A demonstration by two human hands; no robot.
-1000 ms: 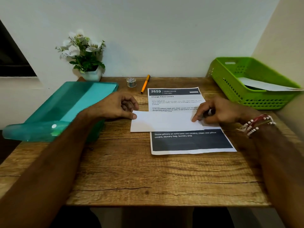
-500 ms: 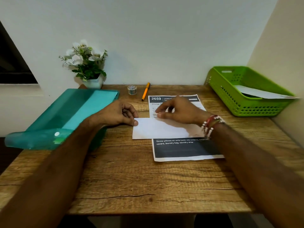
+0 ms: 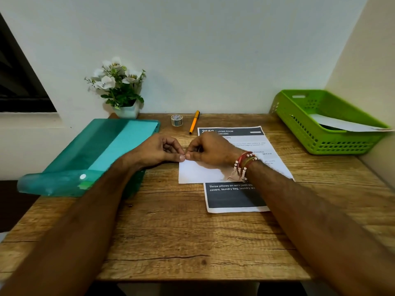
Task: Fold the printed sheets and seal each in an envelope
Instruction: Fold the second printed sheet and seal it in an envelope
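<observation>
A white envelope (image 3: 198, 173) lies across the middle of a printed sheet (image 3: 235, 198) on the wooden table (image 3: 171, 242). The sheet has a dark header and a dark footer block with white text. My left hand (image 3: 157, 150) pinches the envelope's upper left corner with thumb and forefinger. My right hand (image 3: 210, 149), with beaded bracelets at the wrist, has its fingertips on the same corner, touching the left fingertips. My right forearm hides the envelope's right part and some of the sheet.
A teal plastic folder (image 3: 96, 154) lies at the left, over the table edge. A green basket (image 3: 327, 122) at the back right holds white paper (image 3: 342, 124). A tape roll (image 3: 177, 120), an orange pen (image 3: 194, 122) and a flower pot (image 3: 126, 110) stand by the wall.
My right hand has slid left along the envelope's top edge, from its right end to the upper left corner, and now meets my left hand. My left hand has stayed at that corner.
</observation>
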